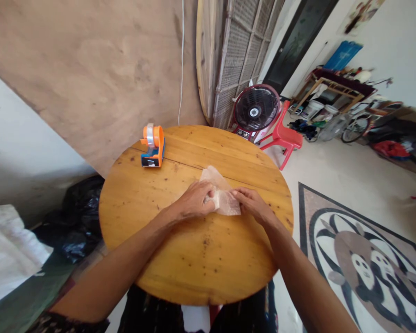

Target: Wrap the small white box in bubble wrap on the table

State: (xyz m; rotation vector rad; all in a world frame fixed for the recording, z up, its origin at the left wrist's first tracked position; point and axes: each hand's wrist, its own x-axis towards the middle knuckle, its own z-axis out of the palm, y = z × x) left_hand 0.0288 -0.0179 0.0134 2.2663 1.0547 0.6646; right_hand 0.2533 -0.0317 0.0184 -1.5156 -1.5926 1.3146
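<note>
Translucent wrap lies crumpled near the middle of the round wooden table, between both hands. At far left, the tape dispenser stands well apart, so it seems unlikely to be knocked; the thin wrap, though, could tear or crease if the hands pulled against each other. The left hand, fingers curled nearly closed, grips its bunched left part; the right hand, thumb and fingertips almost meeting, pinches its right edge

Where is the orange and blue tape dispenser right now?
In the head view it's left of centre: the tape dispenser stands near the far-left edge of the round wooden table, beyond the left hand.
</note>
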